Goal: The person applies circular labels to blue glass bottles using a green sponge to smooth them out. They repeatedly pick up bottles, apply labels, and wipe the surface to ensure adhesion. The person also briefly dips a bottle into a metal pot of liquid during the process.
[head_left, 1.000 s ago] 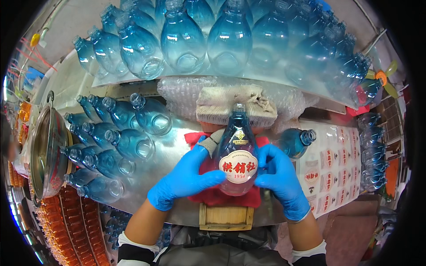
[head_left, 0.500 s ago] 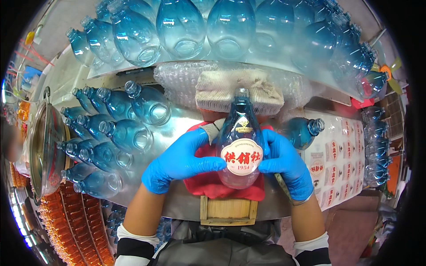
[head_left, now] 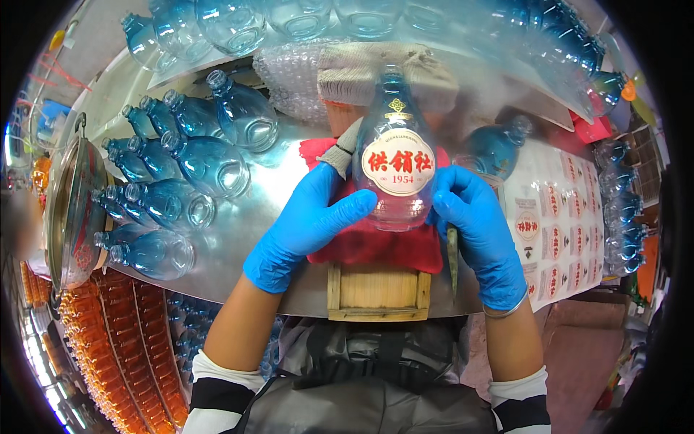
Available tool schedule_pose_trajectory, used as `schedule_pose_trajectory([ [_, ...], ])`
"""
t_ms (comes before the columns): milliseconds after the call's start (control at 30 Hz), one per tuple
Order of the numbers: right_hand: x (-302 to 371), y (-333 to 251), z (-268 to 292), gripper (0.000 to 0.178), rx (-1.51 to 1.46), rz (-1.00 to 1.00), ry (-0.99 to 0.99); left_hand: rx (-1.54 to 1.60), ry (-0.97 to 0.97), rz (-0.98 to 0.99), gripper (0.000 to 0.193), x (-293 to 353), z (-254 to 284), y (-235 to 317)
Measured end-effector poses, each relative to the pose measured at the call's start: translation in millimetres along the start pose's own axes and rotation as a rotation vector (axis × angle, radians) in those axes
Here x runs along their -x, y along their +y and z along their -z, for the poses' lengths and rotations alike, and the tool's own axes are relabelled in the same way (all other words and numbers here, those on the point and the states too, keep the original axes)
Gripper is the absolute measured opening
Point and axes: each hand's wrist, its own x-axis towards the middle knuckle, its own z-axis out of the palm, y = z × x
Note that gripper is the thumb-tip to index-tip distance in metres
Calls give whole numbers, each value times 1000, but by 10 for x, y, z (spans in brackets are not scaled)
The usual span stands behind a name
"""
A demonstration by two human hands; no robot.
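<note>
A blue glass bottle (head_left: pixel 396 145) with a cream, red-lettered label lies tilted over a red cloth (head_left: pixel 376 249), its neck pointing away. My left hand (head_left: pixel 307 220), in a blue glove with a grey knit cover on one finger, is closed round the bottle's left side, thumb at its lower edge. Against the right side rest the bent fingers of my gloved right hand (head_left: pixel 481 231). From that hand hangs a thin, flat greenish tool (head_left: pixel 453 264); its exact kind is unclear. Beneath the cloth shows a wooden frame (head_left: pixel 379 292).
Several blue bottles (head_left: pixel 210 170) lie on the metal table at left, more (head_left: pixel 300 18) stand at the back. One bottle (head_left: pixel 495 148) lies right of my hands beside label sheets (head_left: pixel 553 231). Behind the held bottle sits a stack of off-white cloths (head_left: pixel 426 72) near bubble wrap (head_left: pixel 289 76).
In the picture, the bottle and the table have shifted upward. My right fingers have curled in more, and the greenish tool now hangs almost straight down. My left hand still holds the bottle.
</note>
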Motion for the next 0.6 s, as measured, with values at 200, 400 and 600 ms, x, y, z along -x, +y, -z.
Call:
schedule_pose_trajectory([
  [200,-41,0,-22,21,9,23,33,16,-32,-45,86,22,-3,-1],
  [400,88,-38,-151,27,8,58,125,-82,-31,-31,88,58,20,-27],
  [600,37,-56,-394,71,393,135,325,-123,-12,55,98,102,-1,-28],
])
